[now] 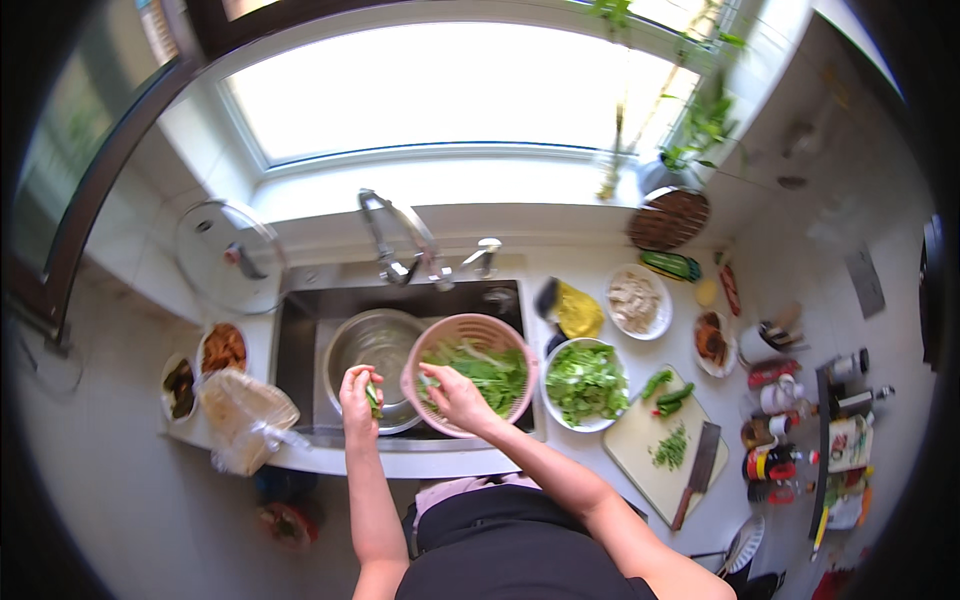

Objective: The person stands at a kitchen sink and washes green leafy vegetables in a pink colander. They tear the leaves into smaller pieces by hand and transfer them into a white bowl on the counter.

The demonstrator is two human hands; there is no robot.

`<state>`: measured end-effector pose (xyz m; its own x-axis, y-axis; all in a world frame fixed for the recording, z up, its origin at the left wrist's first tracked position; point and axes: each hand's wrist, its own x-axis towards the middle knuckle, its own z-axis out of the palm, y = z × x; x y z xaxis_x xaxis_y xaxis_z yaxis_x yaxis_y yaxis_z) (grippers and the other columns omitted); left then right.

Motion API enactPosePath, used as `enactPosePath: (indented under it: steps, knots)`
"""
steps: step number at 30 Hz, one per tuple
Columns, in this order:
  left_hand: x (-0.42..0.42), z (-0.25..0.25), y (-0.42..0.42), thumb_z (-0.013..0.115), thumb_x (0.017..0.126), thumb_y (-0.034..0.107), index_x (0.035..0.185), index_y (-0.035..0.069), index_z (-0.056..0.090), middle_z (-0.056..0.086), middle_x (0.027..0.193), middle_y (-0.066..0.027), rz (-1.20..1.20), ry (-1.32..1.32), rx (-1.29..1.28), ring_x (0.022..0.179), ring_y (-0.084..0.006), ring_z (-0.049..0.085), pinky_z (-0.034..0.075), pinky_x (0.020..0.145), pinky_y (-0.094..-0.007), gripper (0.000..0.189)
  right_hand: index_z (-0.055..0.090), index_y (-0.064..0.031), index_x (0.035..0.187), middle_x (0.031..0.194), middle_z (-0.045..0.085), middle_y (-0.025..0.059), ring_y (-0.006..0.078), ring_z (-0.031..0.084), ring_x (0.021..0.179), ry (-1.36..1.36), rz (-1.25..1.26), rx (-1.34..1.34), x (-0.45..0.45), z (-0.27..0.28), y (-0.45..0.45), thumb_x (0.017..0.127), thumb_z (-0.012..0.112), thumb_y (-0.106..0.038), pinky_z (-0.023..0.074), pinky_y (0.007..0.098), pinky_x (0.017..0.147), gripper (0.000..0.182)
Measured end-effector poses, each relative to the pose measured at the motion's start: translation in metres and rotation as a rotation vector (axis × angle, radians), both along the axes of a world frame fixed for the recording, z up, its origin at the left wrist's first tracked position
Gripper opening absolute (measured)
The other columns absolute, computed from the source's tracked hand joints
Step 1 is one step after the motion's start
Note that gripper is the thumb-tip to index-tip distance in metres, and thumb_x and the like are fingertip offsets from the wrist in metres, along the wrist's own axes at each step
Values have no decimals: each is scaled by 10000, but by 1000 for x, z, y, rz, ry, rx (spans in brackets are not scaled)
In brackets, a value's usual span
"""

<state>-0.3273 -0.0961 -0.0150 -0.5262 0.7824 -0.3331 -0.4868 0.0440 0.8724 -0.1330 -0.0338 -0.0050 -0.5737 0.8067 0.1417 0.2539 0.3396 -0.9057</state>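
My left hand (358, 397) is over the front of a steel basin (346, 352) in the sink. Its fingers are closed around a small green vegetable piece (373, 399). My right hand (459, 399) is above the left part of a pink plastic colander (471, 322), which stands beside the basin and holds leafy greens (487, 367). The right thumb and fingertips are close together; whether a bit of leaf is between them is too small to tell. Right of the sink, a white bowl (587, 427) is filled with pale green torn leaves (586, 382).
A cutting board (637, 461) carries a cleaver (703, 457), green peppers (675, 397) and chopped greens (669, 448). The faucet (420, 225) arches behind the sink. A plastic-bagged flatbread (244, 412) overhangs the counter's left front edge. A glass lid (225, 262) leans at the left wall.
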Motion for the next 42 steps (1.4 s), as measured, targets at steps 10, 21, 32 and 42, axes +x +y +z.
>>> enactPosePath:
  steps: [10,21,32,42]
  knots:
    - [256,26,97,590,889,201,990,9,572,600,879,-148,-650,864,276,815,-274,598,463,736,-363,217,633,-23,1124,1029,664,77,128,666,802,50,-649,-261,221,-4,-41,936,546,-111,530,246,625,225]
    - [364,-36,100,561,872,424,1353,65,468,385,1454,-140,-1021,1734,472,1390,-290,288,209,1140,-463,607,636,-19,1121,951,692,62,101,649,786,129,-877,-493,317,-10,-74,952,528,-123,524,237,645,227]
    - [354,-9,114,346,975,474,1461,93,323,274,1529,-143,-1176,975,254,1447,-288,158,77,1168,-444,617,631,-14,1119,944,691,74,105,651,776,167,-773,-430,343,-16,-24,958,519,-124,514,228,639,225]
    - [308,29,91,284,903,702,1472,49,257,262,1532,-126,-698,-1048,235,1424,-240,220,195,1159,-385,867,667,-33,1045,865,659,75,127,625,717,76,-655,-137,289,25,-8,866,654,-123,496,258,605,201]
